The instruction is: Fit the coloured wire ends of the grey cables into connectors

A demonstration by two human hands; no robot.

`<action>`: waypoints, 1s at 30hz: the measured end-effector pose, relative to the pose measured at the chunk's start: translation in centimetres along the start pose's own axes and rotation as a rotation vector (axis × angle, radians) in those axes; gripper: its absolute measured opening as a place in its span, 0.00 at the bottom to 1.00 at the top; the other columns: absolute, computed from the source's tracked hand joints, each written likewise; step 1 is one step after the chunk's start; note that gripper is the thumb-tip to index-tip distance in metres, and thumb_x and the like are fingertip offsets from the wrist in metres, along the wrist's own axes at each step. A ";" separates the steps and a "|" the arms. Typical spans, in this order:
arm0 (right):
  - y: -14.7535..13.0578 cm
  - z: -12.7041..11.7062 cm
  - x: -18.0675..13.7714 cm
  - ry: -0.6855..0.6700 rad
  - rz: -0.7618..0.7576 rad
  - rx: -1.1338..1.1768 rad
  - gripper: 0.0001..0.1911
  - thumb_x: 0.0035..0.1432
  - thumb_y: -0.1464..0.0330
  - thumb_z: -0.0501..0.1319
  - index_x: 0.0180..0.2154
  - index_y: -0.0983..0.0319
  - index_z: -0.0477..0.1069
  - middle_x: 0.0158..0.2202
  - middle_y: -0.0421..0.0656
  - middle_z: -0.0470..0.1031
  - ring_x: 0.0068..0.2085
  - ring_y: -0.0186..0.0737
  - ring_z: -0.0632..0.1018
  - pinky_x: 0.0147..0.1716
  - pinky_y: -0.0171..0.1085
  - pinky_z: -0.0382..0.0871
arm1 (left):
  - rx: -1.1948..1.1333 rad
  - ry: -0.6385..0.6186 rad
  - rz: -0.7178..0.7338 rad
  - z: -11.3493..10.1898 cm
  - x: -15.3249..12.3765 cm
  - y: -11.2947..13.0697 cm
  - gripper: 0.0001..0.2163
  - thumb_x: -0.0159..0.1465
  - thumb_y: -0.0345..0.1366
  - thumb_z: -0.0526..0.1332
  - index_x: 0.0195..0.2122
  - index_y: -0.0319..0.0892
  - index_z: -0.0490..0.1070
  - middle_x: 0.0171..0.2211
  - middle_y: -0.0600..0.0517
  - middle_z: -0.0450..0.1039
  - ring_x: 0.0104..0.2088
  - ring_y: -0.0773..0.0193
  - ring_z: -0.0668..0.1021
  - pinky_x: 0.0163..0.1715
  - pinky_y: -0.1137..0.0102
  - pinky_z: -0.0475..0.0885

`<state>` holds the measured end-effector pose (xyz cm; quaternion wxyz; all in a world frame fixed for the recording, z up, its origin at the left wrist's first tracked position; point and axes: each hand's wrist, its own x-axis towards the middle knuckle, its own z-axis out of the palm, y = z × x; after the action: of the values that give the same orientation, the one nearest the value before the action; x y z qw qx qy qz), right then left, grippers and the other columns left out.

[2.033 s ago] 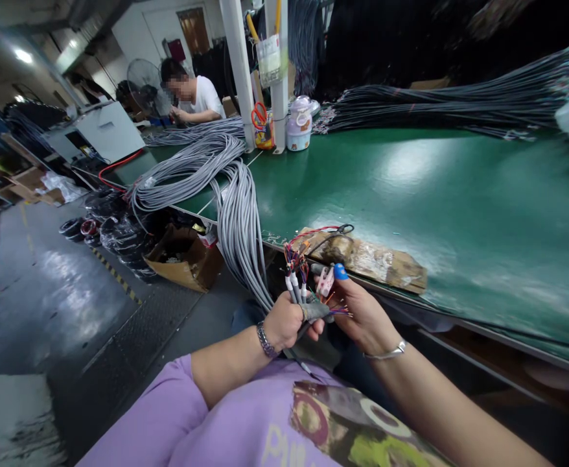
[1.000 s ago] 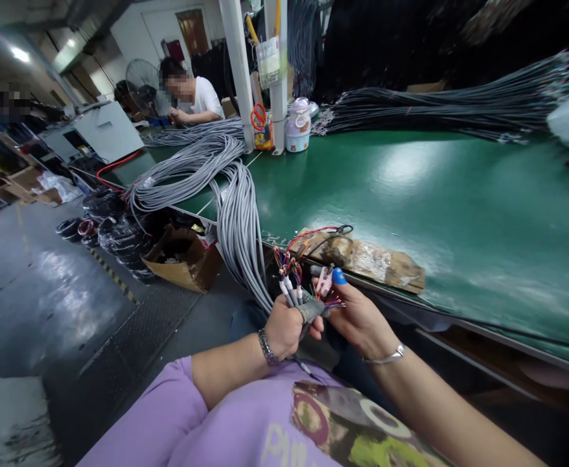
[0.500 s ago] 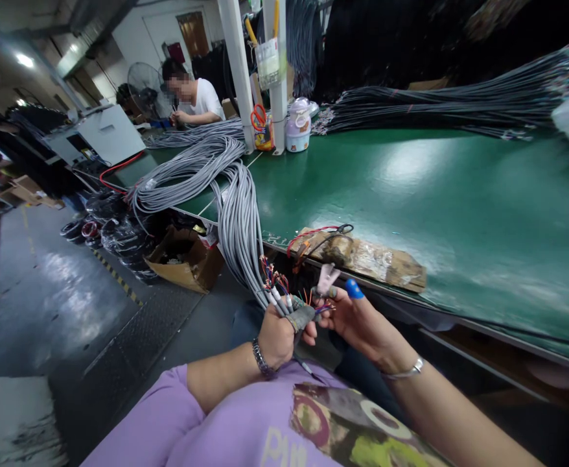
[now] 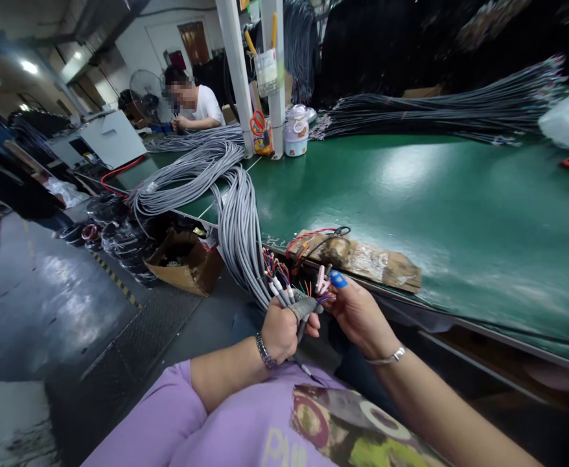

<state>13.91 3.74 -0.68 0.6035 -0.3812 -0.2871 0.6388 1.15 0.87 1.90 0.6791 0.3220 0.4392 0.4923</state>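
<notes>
On the table [image 4: 440, 201], the board [image 4: 367, 258] is placed right of the cable coil [image 4: 192, 172] and before the container [image 4: 296, 135].

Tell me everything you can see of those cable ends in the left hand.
The cable ends are gray, plastic-looking sheaths with white bands, topped by thin, fanned-out wires, red, blue and orange among them. Several lean up and away from the closed left hand, in front of the green table. More thin wires stick out toward the right hand; whether it touches them is unclear.
</notes>
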 end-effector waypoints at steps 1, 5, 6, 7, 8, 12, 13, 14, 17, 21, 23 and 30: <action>0.2 0.0 -0.1 0.035 -0.053 -0.020 0.18 0.47 0.54 0.69 0.24 0.61 0.69 0.21 0.36 0.65 0.21 0.29 0.63 0.21 0.31 0.60 | 0.002 0.003 -0.007 0.0 0.1 -0.1 0.17 0.46 0.46 0.69 0.22 0.37 0.67 0.14 0.54 0.67 0.12 0.71 0.67 0.11 0.77 0.63; 0.5 -0.1 -0.1 -0.021 -0.030 -0.055 0.22 0.50 0.47 0.63 0.26 0.59 0.71 0.22 0.39 0.69 0.22 0.34 0.66 0.22 0.35 0.62 | 0.016 0.012 -0.021 -0.2 0.3 -0.3 0.17 0.45 0.46 0.69 0.22 0.37 0.67 0.14 0.54 0.67 0.12 0.71 0.67 0.12 0.76 0.62; 0.5 -0.1 0.0 -0.072 0.023 -0.044 0.23 0.50 0.45 0.62 0.27 0.59 0.72 0.23 0.41 0.70 0.23 0.36 0.68 0.23 0.36 0.64 | 0.023 0.014 -0.021 -0.2 0.4 -0.3 0.18 0.45 0.47 0.69 0.22 0.37 0.66 0.14 0.54 0.67 0.12 0.72 0.67 0.12 0.76 0.62; 0.4 -0.1 0.1 -0.118 0.074 -0.025 0.24 0.51 0.44 0.60 0.28 0.59 0.73 0.23 0.42 0.72 0.24 0.38 0.69 0.24 0.38 0.65 | 0.028 0.015 -0.023 -0.3 0.5 -0.4 0.18 0.45 0.47 0.69 0.22 0.38 0.66 0.14 0.54 0.66 0.12 0.72 0.67 0.12 0.76 0.62; 0.3 0.0 0.2 -0.151 0.112 -0.001 0.25 0.51 0.44 0.60 0.29 0.60 0.74 0.24 0.43 0.73 0.24 0.39 0.71 0.24 0.39 0.66 | 0.032 0.017 -0.025 -0.3 0.5 -0.4 0.19 0.45 0.48 0.69 0.22 0.38 0.65 0.14 0.55 0.66 0.12 0.72 0.66 0.12 0.76 0.62; 0.3 0.1 0.8 -0.104 0.150 0.114 0.21 0.48 0.48 0.66 0.29 0.61 0.75 0.25 0.43 0.76 0.28 0.40 0.74 0.29 0.39 0.68 | 0.045 0.005 -0.042 -0.4 0.8 -0.7 0.19 0.45 0.48 0.68 0.22 0.38 0.65 0.14 0.54 0.66 0.12 0.72 0.67 0.12 0.76 0.61; 0.3 0.1 0.9 -0.070 0.152 0.135 0.20 0.47 0.50 0.67 0.29 0.61 0.75 0.26 0.43 0.76 0.28 0.39 0.74 0.29 0.38 0.69 | 0.046 0.000 -0.044 -0.5 0.8 -0.8 0.18 0.45 0.48 0.68 0.22 0.38 0.66 0.14 0.54 0.67 0.12 0.72 0.67 0.12 0.76 0.61; 0.4 0.2 0.9 -0.042 0.155 0.153 0.20 0.46 0.50 0.68 0.28 0.61 0.75 0.26 0.43 0.76 0.28 0.39 0.74 0.30 0.38 0.69 | 0.049 -0.003 -0.043 -0.5 0.9 -0.9 0.18 0.46 0.48 0.68 0.22 0.37 0.66 0.14 0.54 0.67 0.12 0.71 0.67 0.12 0.76 0.61; 0.3 0.3 0.7 -0.038 0.178 0.175 0.20 0.47 0.49 0.67 0.28 0.60 0.74 0.27 0.42 0.76 0.27 0.38 0.73 0.29 0.37 0.69 | 0.054 -0.015 -0.040 -0.6 0.8 -1.0 0.18 0.46 0.47 0.69 0.22 0.37 0.67 0.14 0.54 0.67 0.12 0.71 0.67 0.12 0.76 0.62; -0.1 0.0 -0.3 -0.145 0.220 0.133 0.25 0.48 0.44 0.63 0.29 0.60 0.74 0.29 0.42 0.76 0.27 0.36 0.72 0.29 0.37 0.69 | 0.046 -0.021 -0.034 -0.8 0.2 -0.9 0.19 0.45 0.48 0.69 0.22 0.38 0.65 0.13 0.55 0.66 0.12 0.71 0.67 0.12 0.76 0.63; -0.2 -0.5 -1.0 -0.213 0.254 0.085 0.27 0.46 0.43 0.63 0.30 0.60 0.74 0.30 0.43 0.76 0.28 0.37 0.73 0.29 0.37 0.69 | 0.051 -0.020 -0.024 -1.1 -0.2 -1.1 0.20 0.45 0.49 0.69 0.22 0.38 0.65 0.14 0.55 0.67 0.12 0.71 0.67 0.12 0.75 0.63; -0.6 -0.6 -3.7 -0.299 0.159 -0.247 0.15 0.50 0.57 0.68 0.27 0.62 0.71 0.19 0.39 0.72 0.22 0.35 0.72 0.26 0.35 0.65 | 0.253 -0.186 0.013 -2.5 -0.7 -1.6 0.20 0.49 0.50 0.68 0.21 0.37 0.67 0.17 0.52 0.69 0.16 0.70 0.70 0.18 0.74 0.69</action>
<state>14.67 0.08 -0.04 0.4507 -0.3747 -0.4184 0.6938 -0.57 -0.26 -0.31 0.6676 0.4522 0.4308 0.4052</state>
